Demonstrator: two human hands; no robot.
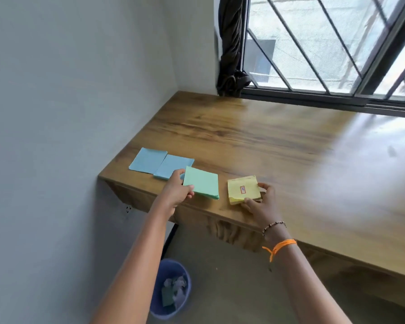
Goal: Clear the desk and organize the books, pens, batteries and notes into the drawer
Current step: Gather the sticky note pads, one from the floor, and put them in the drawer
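While the left hand (177, 191) pinches the green notes (202, 182), the right hand (260, 202) grips the yellow notes (242, 189).

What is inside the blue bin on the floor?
The blue bin holds crumpled paper scraps, greyish and greenish. Anything beneath them is covered, so it cannot be seen.

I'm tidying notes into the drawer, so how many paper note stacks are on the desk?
4: two blue paper squares near the wall, a green paper pad in the left hand, a yellow paper pad in the right hand. None looks hidden.
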